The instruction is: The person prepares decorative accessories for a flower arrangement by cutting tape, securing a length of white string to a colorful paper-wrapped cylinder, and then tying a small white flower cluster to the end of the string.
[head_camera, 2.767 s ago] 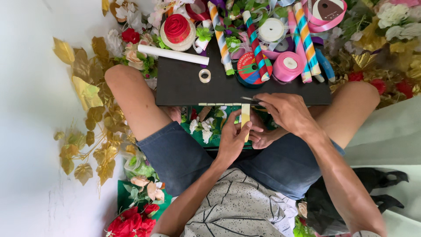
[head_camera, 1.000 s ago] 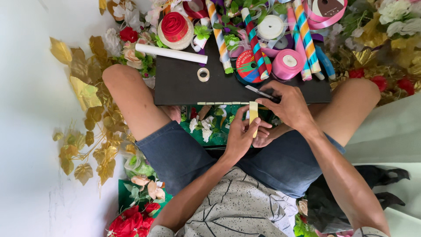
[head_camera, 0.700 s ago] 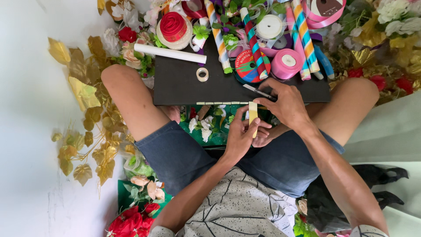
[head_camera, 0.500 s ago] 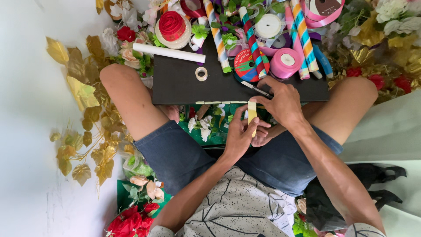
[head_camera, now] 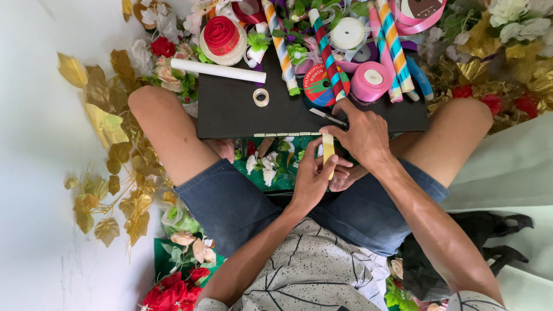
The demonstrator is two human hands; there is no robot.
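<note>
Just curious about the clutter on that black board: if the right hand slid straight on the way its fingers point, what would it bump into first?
Probably the thin blade-like tool lying on the black board, right at the right hand's fingertips. Beyond it sits the striped ribbon spool. Depth is hard to judge from above.

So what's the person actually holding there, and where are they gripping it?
The left hand pinches a pale yellow strip near its lower end. The right hand rests fingertips on the black board.
</note>
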